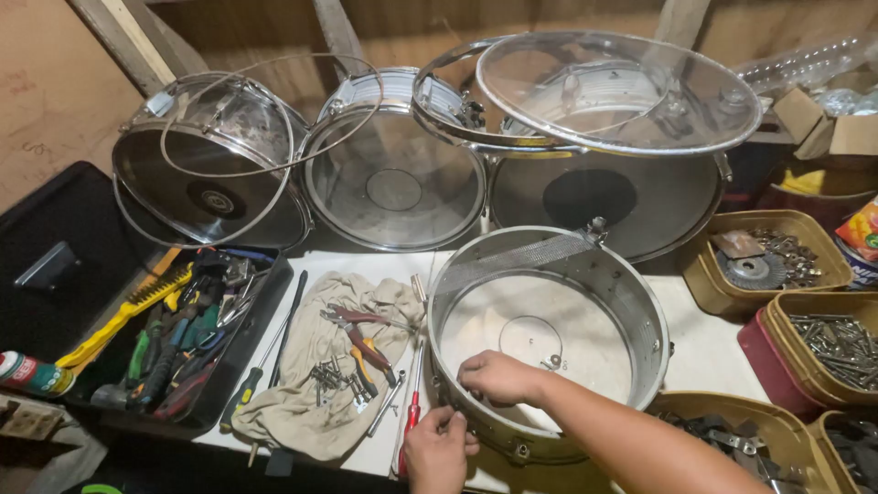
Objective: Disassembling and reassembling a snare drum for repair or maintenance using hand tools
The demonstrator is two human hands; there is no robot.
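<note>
A metal snare drum shell [631, 302] with no heads lies open side up on the white bench, a strip of snare wires across its far rim. My right hand [498, 377] reaches inside the shell, fingers curled against the inner face of its near left wall. My left hand [439, 448] is outside that same spot, fingertips pinched on the wall by the lower hoop. What the fingers pinch is hidden. A small washer and screw [551, 362] lie on the bench inside the shell. A red-handled screwdriver [412, 416] lies just left of my left hand.
A beige cloth [311, 402] holds pliers [361, 338] and loose screws. A black tool tray [174, 338] is at the left. Several drums and clear drumheads [393, 174] lean at the back. Tan boxes of hardware [828, 343] stand at the right.
</note>
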